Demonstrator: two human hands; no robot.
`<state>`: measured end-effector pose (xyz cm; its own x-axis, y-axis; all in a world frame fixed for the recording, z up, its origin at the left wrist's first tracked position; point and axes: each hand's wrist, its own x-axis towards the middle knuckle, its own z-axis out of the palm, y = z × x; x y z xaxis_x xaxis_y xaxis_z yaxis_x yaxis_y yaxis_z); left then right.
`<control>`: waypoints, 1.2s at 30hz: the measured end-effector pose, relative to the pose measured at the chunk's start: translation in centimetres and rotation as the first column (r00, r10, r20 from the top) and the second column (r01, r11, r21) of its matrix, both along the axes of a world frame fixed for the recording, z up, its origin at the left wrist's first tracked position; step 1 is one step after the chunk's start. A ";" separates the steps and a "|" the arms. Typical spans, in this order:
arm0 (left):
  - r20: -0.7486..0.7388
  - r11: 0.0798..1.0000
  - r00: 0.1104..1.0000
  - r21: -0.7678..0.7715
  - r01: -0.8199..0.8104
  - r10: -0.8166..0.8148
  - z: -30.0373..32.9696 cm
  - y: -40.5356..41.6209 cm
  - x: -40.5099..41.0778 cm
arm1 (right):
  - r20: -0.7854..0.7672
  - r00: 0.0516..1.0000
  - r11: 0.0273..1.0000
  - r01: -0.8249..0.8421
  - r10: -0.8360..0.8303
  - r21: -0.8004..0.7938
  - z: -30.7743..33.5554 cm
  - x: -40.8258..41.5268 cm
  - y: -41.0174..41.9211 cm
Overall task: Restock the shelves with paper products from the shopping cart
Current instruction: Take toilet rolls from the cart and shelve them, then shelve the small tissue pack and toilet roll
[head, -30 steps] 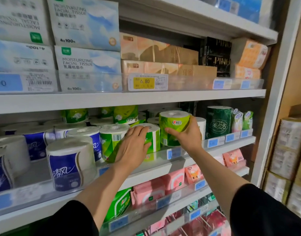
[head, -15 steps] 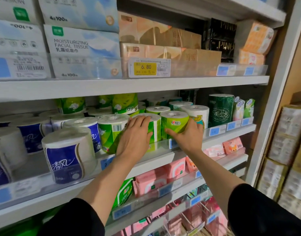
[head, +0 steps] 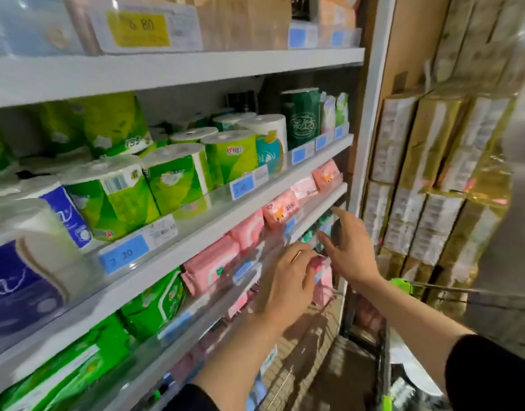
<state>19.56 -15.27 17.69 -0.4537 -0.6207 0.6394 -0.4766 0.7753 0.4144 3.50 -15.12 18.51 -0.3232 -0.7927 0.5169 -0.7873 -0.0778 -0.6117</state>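
Hands sit at centre-right of frame, in front of the lower shelves. Left hand [head: 288, 280]: fingers relaxed and slightly bent, holding nothing visible, close to blurred pink packs [head: 322, 277]; contact cannot be told. Right hand [head: 348, 250]: fingers spread and straight, empty, just right of the left hand. Green-wrapped toilet rolls [head: 178, 176] stand upright on the middle shelf [head: 196, 232], left of centre. Shopping cart [head: 433, 295] rim shows at lower right, contents unclear.
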 end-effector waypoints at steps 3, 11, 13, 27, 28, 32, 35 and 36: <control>0.075 0.983 0.987 0.127 0.132 -0.142 -3.3 1.9 -4.1 | -0.028 0.990 0.979 0.144 -0.141 0.146 -3.8 -5.6 5.7; 0.225 0.843 0.874 0.445 0.302 -0.432 -11.0 9.1 -17.9 | -0.043 0.910 0.761 0.370 -0.412 0.532 -11.4 -20.3 20.0; 0.217 0.757 0.832 0.572 0.315 -0.510 -13.2 10.4 -21.5 | -0.004 0.902 0.707 0.341 -0.432 0.620 -13.4 -23.5 22.7; 0.628 0.454 0.587 0.777 -0.435 -0.512 -28.5 13.4 -22.4 | 0.444 0.851 0.353 -0.338 -0.282 0.872 -32.5 -24.6 24.9; 0.637 0.434 0.593 0.770 -0.468 -0.492 -29.1 13.4 -22.2 | 0.490 0.818 0.354 -0.382 -0.300 0.854 -33.6 -23.7 24.5; 0.642 0.267 0.652 0.764 -0.587 -0.404 -32.4 14.3 -22.6 | 0.547 0.755 0.344 -0.438 -0.360 0.831 -37.5 -20.8 23.5; 0.676 0.220 0.651 0.733 -0.644 -0.345 -34.9 14.8 -23.1 | 0.558 0.717 0.343 -0.445 -0.418 0.828 -39.6 -19.2 22.7; 0.684 0.197 0.656 0.725 -0.660 -0.320 -35.5 14.8 -23.0 | 0.570 0.685 0.354 -0.449 -0.454 0.821 -40.5 -18.8 22.6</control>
